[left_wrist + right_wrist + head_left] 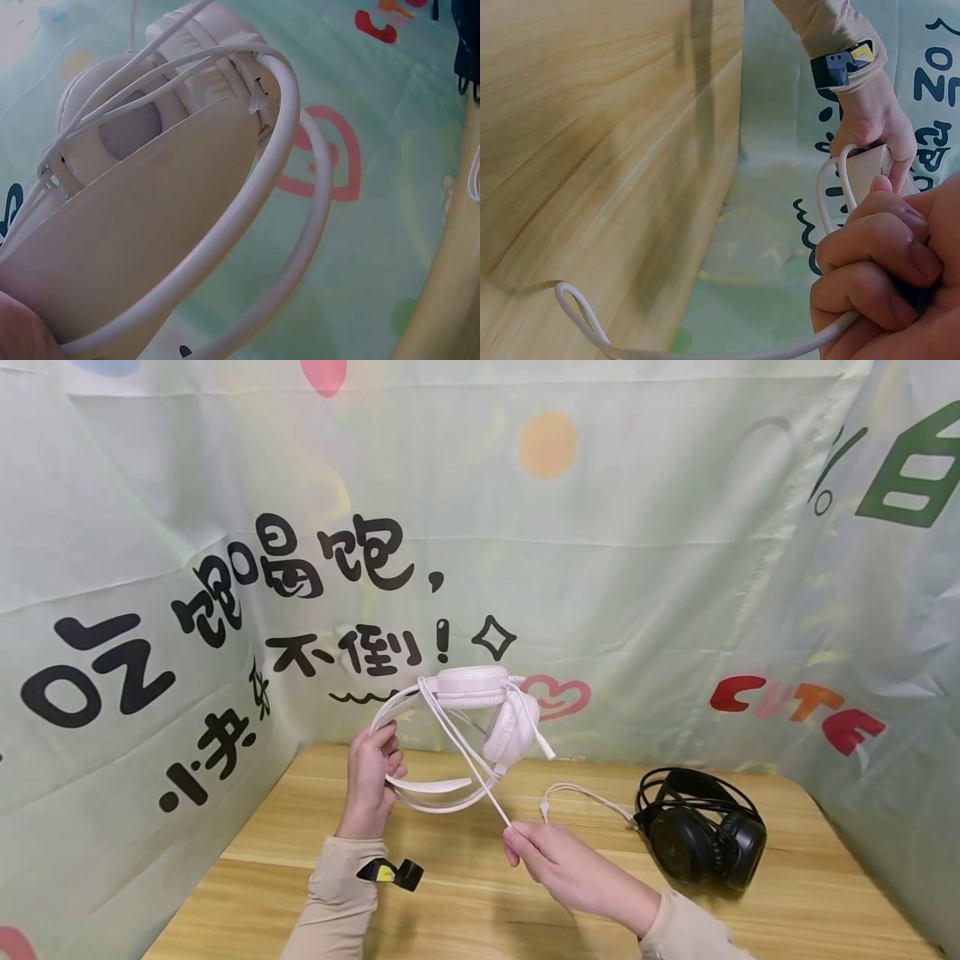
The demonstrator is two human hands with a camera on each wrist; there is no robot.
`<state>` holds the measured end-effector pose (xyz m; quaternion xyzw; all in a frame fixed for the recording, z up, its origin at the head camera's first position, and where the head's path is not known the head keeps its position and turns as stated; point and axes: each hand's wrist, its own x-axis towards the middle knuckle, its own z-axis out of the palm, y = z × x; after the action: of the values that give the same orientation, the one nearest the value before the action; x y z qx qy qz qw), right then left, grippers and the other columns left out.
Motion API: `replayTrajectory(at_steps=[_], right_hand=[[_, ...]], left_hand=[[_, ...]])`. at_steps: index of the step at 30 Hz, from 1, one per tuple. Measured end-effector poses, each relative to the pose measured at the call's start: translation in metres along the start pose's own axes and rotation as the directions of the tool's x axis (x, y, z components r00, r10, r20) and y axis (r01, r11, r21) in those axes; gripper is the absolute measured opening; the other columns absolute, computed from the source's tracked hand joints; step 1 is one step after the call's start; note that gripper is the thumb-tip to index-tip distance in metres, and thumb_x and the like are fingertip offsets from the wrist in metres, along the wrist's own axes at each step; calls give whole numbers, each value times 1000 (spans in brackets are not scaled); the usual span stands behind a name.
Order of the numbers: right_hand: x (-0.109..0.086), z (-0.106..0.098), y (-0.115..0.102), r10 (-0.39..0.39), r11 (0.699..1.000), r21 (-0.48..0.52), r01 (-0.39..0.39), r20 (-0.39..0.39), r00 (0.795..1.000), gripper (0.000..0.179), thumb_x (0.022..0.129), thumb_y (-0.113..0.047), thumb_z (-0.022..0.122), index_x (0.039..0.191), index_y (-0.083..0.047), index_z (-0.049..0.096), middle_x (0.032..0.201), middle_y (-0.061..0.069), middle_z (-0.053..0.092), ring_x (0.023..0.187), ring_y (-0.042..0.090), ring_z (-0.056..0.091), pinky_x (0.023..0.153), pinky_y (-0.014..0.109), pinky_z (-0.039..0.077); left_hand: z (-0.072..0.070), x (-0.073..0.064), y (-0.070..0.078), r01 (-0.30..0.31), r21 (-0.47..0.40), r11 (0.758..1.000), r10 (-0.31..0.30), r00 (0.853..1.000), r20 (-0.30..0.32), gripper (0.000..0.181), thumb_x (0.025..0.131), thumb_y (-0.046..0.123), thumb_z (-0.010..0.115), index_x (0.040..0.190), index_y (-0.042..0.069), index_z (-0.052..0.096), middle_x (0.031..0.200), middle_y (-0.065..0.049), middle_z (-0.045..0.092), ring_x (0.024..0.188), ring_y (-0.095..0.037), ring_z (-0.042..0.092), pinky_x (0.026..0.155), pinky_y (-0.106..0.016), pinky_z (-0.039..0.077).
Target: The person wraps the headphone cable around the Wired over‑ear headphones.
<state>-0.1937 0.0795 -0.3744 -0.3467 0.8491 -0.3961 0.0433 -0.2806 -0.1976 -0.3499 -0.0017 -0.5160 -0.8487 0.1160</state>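
Observation:
White over-ear headphones [472,687] are held in the air above the table, ear cups away from the body. My left hand [370,781] grips them by the headband, its fingers wrapped around the band. The left wrist view shows the wide inner band [142,210], two thin outer hoops and white padded ear cups [202,56] with cable strands across them. In my right hand [566,868] is the white cable [491,795], pulled taut from the headphones. Curled fingers [877,244] enclose it in the right wrist view, and a loop of cable [772,352] hangs below.
Black headphones [678,847] with their cable wound about them lie on the right of the wooden table [465,910]. A thin white cable end [588,786] lies beside them. A printed cloth [637,577] hangs behind and along both sides.

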Motion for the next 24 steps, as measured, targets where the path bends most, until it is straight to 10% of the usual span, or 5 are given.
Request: replayTrajectory(at_steps=[24], right_hand=[[-6,-10,22,49,999,20,-50,39,998,37,118,-31,40,92,-13,59,64,-13,36,55,-2,33,52,20,32]], left_hand=[[0,-3,5,105,-156,982,-87,989,118,15,112,12,44,98,14,48,68,7,32,45,-1,29,41,-15,22]])
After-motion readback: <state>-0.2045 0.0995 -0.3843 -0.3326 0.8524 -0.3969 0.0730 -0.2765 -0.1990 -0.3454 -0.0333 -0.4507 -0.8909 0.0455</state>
